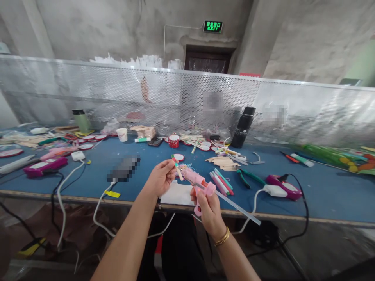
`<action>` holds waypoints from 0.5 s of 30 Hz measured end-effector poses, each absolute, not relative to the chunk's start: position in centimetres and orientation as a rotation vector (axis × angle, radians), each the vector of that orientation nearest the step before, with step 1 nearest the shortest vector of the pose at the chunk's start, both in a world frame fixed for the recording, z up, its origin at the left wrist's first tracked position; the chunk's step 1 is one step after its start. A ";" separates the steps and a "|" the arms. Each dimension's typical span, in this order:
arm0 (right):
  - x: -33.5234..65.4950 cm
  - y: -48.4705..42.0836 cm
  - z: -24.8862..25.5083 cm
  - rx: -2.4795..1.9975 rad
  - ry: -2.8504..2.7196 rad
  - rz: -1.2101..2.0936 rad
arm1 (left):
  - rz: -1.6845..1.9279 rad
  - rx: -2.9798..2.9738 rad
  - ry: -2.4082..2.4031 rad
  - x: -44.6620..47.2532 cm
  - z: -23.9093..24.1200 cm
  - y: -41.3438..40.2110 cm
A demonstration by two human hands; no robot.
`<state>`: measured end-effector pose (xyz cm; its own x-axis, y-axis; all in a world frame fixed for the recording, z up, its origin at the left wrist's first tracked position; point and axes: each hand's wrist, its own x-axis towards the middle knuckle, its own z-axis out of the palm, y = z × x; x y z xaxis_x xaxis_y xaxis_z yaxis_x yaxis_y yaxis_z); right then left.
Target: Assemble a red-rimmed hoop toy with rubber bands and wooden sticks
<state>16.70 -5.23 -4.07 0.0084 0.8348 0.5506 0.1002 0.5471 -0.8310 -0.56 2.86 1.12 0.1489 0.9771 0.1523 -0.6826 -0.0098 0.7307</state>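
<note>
My right hand (208, 207) is closed around a pink hot glue gun (202, 186), with a clear glue stick (240, 210) sticking out behind it to the right. The gun's nozzle points left at a small coloured stick piece (176, 165), which my left hand (160, 176) pinches between fingers and thumb. Both hands are above the near edge of the blue table (129, 185), over a white sheet (177, 194).
Coloured markers (222, 182), green pliers (246, 176), wooden sticks (222, 162), a black bottle (243, 127), a green bottle (81, 120), a white cup (122, 134), purple boxes (45, 166) and cables lie on the table. A perforated metal screen (187, 101) closes the far side.
</note>
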 end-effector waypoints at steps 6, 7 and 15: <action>16.7 -5.2 -4.0 -0.854 -1.466 0.705 | 1.405 0.790 0.478 -0.6 1.1 2.8; 16.7 -5.2 -3.9 -0.856 -1.464 0.713 | 1.406 0.790 0.481 -0.6 1.1 2.8; 16.7 -5.2 -3.9 -0.860 -1.496 0.678 | 1.415 0.780 0.495 -0.5 1.2 2.9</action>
